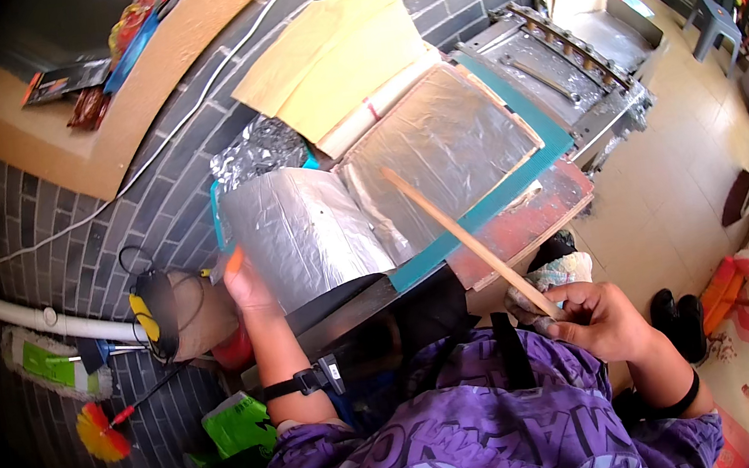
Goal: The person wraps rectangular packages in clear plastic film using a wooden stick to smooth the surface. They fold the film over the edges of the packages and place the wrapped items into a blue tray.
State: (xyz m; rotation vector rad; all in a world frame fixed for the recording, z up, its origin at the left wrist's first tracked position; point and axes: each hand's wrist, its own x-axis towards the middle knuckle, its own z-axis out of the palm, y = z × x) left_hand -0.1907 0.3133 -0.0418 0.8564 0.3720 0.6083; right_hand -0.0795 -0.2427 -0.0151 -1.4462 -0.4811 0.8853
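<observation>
My right hand (599, 319) grips the near end of a long flat wooden stick (466, 240). The stick's far tip lies over a flat foil-covered stack of sheets (441, 148). To the left, a silver foil sheet (307, 231) curves up beside the stack like a turned page. At this sheet's left edge is my left hand (249, 284), with an orange cover on one finger. The foil hides part of that hand, so its hold cannot be told. Under the stack lies a teal mat (430, 259).
Crumpled foil (258, 146) sits behind the curved sheet, near a large yellowish paper sheet (339, 56). A metal machine frame (550, 65) carrying a spanner (541, 80) stands at the right. A reddish board (526, 215) projects at the table's near edge. A brick wall (176, 160) runs behind.
</observation>
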